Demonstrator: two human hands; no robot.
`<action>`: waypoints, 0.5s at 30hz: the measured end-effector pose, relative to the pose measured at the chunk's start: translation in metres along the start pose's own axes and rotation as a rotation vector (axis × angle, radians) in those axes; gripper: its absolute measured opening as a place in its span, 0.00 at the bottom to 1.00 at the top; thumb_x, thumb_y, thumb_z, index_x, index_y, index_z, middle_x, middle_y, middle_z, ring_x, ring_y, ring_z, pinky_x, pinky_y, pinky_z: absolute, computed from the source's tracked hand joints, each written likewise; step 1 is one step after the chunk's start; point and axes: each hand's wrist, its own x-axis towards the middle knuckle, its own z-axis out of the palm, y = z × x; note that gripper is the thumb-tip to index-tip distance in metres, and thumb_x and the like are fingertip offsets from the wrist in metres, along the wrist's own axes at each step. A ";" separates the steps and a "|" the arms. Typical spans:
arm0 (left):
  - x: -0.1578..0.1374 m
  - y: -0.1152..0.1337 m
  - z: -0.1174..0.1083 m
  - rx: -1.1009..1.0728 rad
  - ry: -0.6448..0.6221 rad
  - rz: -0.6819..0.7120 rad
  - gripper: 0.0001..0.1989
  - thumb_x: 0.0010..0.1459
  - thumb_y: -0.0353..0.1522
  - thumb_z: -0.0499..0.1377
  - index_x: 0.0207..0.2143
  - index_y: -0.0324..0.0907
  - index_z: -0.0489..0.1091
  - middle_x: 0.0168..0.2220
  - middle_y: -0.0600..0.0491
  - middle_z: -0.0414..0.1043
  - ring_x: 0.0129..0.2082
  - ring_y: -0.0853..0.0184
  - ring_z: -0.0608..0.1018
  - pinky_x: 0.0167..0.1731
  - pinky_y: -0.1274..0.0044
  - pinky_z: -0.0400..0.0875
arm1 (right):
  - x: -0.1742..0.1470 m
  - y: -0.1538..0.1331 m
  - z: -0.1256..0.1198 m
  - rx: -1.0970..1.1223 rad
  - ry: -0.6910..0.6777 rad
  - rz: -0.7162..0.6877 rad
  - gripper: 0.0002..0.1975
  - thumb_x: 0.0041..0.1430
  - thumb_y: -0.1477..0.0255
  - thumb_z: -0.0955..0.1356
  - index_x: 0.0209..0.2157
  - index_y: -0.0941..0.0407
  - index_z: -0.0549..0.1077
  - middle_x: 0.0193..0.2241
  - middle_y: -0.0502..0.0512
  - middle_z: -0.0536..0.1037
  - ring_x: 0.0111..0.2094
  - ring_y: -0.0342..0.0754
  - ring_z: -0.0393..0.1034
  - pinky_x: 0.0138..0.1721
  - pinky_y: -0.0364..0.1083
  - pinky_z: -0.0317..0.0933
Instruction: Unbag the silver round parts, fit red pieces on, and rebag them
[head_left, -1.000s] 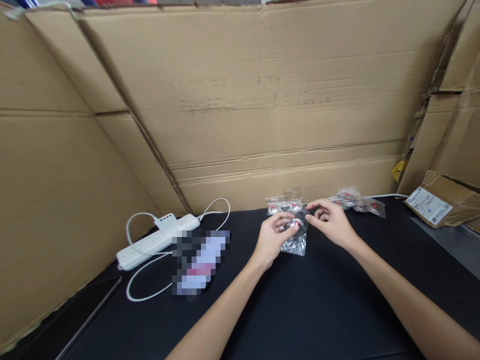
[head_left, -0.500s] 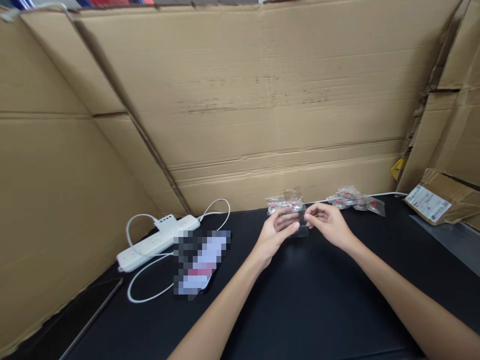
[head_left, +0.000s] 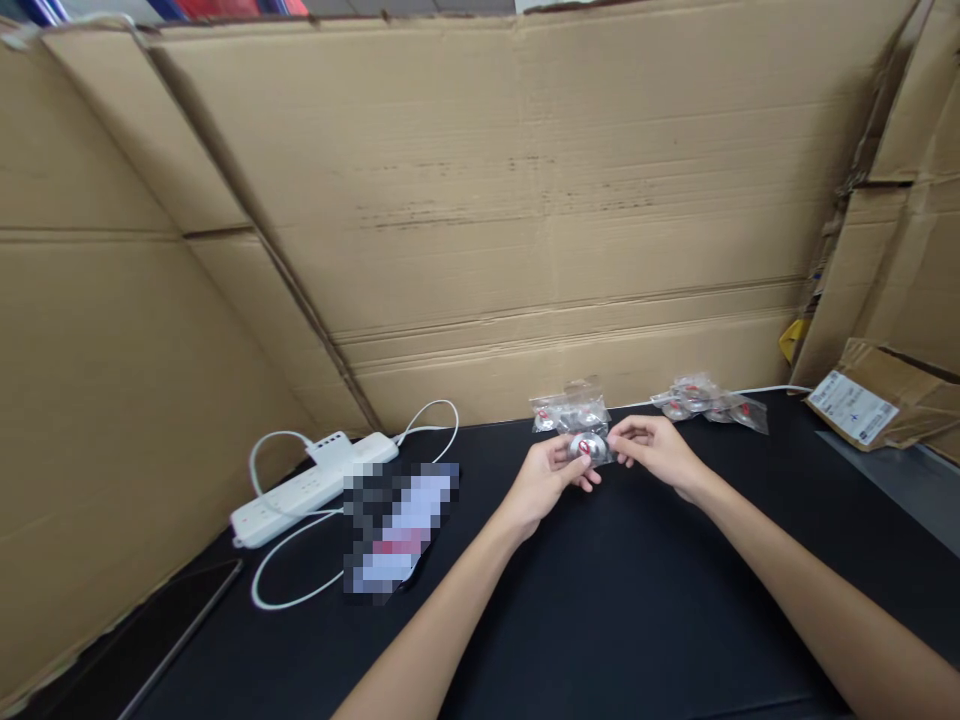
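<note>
A round silver disc (head_left: pixel 590 446) with a red mark lies in my left hand (head_left: pixel 538 485), its thumb on the front and its fingers behind. Clear plastic shows around the disc. On its right side, my right hand (head_left: pixel 656 452) is closed, thumb and index finger pinching the edge of that plastic. Just beyond my hands, a few similar silver pieces in clear bags (head_left: pixel 574 410) rest against the cardboard. A second pile of bagged silver discs (head_left: pixel 709 402) with red marks sits farther right.
Cardboard walls (head_left: pixel 555 200) enclose the black tabletop (head_left: pixel 600 600). Left of my arms are a white power strip (head_left: pixel 315 490) with cables, a blurred-out phone-like item (head_left: pixel 405 530) and a dark flat panel (head_left: pixel 157 640). A labelled, crumpled brown package (head_left: pixel 885 400) lies at the right.
The silver disc now faces up plainly in my left hand, where mostly clear plastic showed before. My left fingers have curled behind it. My right hand stays close beside, pinching.
</note>
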 end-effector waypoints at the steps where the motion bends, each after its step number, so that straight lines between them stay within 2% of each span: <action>1: 0.000 0.000 0.000 -0.016 -0.002 0.001 0.18 0.52 0.36 0.66 0.41 0.33 0.71 0.31 0.46 0.75 0.29 0.66 0.77 0.30 0.75 0.71 | 0.000 0.001 0.001 0.007 -0.032 0.011 0.13 0.50 0.64 0.73 0.30 0.60 0.74 0.25 0.52 0.75 0.24 0.42 0.69 0.25 0.42 0.64; 7: -0.001 0.001 0.002 -0.156 -0.013 -0.051 0.13 0.55 0.32 0.63 0.41 0.33 0.72 0.36 0.43 0.75 0.33 0.64 0.78 0.34 0.73 0.71 | -0.002 0.004 0.007 0.040 -0.025 0.014 0.12 0.49 0.65 0.73 0.29 0.60 0.74 0.22 0.51 0.74 0.22 0.41 0.69 0.26 0.42 0.65; 15: -0.003 0.003 0.007 -0.155 -0.018 -0.040 0.11 0.57 0.30 0.59 0.41 0.33 0.72 0.38 0.42 0.76 0.35 0.62 0.79 0.36 0.71 0.72 | -0.002 0.009 0.011 0.024 -0.009 0.013 0.10 0.49 0.67 0.72 0.28 0.60 0.74 0.22 0.50 0.74 0.21 0.41 0.69 0.25 0.42 0.65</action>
